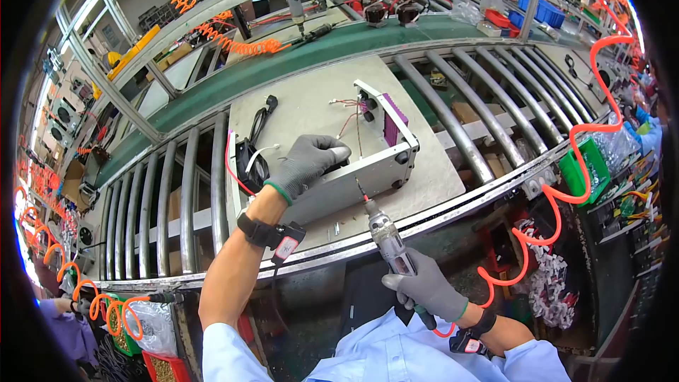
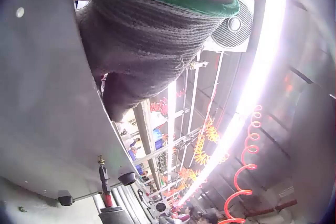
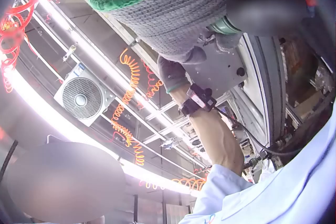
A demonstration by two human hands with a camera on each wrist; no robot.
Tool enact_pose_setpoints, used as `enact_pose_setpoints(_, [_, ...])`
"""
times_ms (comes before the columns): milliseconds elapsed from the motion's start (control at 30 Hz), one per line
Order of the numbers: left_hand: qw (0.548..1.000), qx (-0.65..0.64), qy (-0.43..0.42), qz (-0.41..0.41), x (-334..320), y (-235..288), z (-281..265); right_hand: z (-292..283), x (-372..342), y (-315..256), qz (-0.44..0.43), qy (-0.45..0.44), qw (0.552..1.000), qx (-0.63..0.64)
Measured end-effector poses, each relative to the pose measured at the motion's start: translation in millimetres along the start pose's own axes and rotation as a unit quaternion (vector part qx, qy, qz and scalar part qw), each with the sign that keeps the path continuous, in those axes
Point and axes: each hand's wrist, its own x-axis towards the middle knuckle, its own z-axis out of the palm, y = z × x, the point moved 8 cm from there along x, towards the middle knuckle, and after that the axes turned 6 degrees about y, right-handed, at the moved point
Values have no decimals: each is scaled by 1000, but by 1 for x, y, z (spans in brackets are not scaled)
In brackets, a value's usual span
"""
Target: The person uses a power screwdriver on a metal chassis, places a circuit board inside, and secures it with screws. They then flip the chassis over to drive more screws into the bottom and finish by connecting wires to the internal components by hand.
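An open light-grey metal casing (image 1: 332,194) lies on the board in the head view, with a purple part (image 1: 395,124) at its right end. My gloved left hand (image 1: 310,163) grips the casing's upper edge, fingers over its far side and partly hidden. In my gloved right hand (image 1: 430,286) I hold an air screwdriver (image 1: 389,240), its bit pointing up toward the casing's front panel. The left wrist view shows a small brass-coloured screw (image 2: 101,159) at the bit's tip, close to the panel and near a black rubber foot (image 2: 127,178).
The pale board (image 1: 431,191) rests on a roller conveyor (image 1: 488,113). A black power cord (image 1: 263,117) and loose wires lie in and behind the casing. Small metal pieces (image 1: 337,228) lie in front. An orange coiled hose (image 1: 548,194) hangs at right beside a green bin (image 1: 585,170).
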Motion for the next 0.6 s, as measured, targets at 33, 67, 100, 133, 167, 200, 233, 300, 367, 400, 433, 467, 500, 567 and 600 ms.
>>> enact_pose_setpoints(33, [1000, 0, -14, 0, 2, 0, 3, 0, 0, -1, -3, 2, 1000, -1])
enact_pose_setpoints(67, [1000, 19, -20, -11, 2, 0, 5, 0, 0, -2, -6, 4, 1000, -2])
enact_pose_setpoints(100, [999, 31, -30, -13, 4, -1, 7, 0, -1, -3, -7, 6, 1000, -2])
enact_pose_setpoints(133, [998, 43, -40, -16, 7, -5, 8, 1, -1, -3, -4, 6, 1000, 0])
enact_pose_setpoints(167, [997, 56, -50, -19, 9, -7, 8, 2, -2, -4, -1, 5, 1000, 3])
enact_pose_setpoints(200, [997, 44, -65, -22, 9, -9, 10, 3, -2, -6, 3, 4, 1000, 5])
enact_pose_setpoints(233, [996, 32, -80, -25, 9, -10, 12, 4, -3, -8, 11, -4, 1000, 14])
enact_pose_setpoints(300, [994, 27, -105, -30, 10, -11, 17, 7, -6, -12, 29, -22, 999, 29])
enact_pose_setpoints(367, [992, 37, -120, -33, 11, -10, 18, 12, -6, -7, 36, -39, 996, 73])
enact_pose_setpoints(400, [991, 45, -120, -35, 10, -10, 18, 15, -6, -5, 40, -50, 994, 94])
enact_pose_setpoints(433, [991, 53, -118, -37, 9, -8, 18, 16, -6, -6, 39, -51, 992, 105])
enact_pose_setpoints(467, [990, 63, -117, -40, 8, -7, 18, 18, -8, -7, 37, -53, 991, 118])
enact_pose_setpoints(500, [991, 65, -112, -34, 8, -8, 17, 20, -8, -8, 34, -55, 989, 132])
enact_pose_setpoints(567, [992, 72, -106, -20, 9, -6, 17, 21, -5, -5, 35, -47, 989, 137])
enact_pose_setpoints(600, [990, 85, -109, -40, 8, -9, 17, 21, -4, -4, 35, -41, 989, 141])
